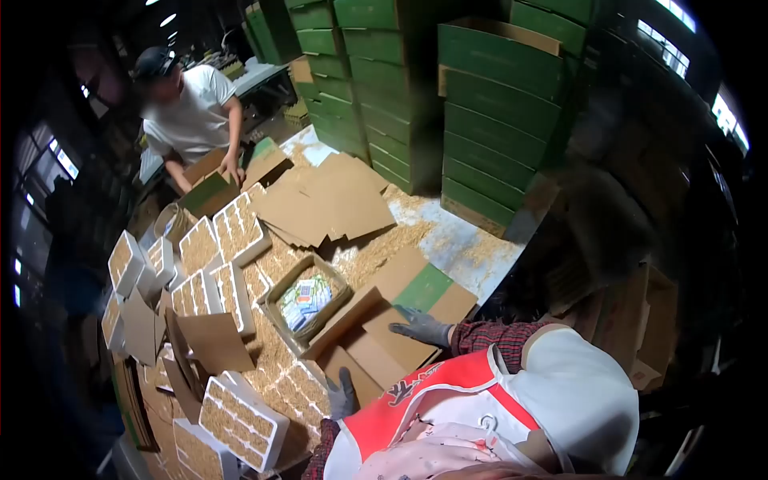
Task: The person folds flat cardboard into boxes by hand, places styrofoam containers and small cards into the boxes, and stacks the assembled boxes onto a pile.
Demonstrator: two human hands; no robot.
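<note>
An opened cardboard box (370, 352) with its flaps folded out lies in front of me, brown with a green printed panel on its far right flap. My right hand (422, 326), in a grey glove, rests on the box's right side with fingers stretched out. At the near-left edge of the same box is my left hand (342, 394), also gloved, its visible fingers apart. Just beyond the box stands a small open carton (344, 290) holding several printed packets (306, 299).
White trays (244, 420) filled with tan, straw-like material fill the left side. Flat cardboard sheets (324, 200) lie farther back. Green boxes (500, 120) stand in tall stacks behind the table. Across the table, a person (196, 112) handles another box (212, 188).
</note>
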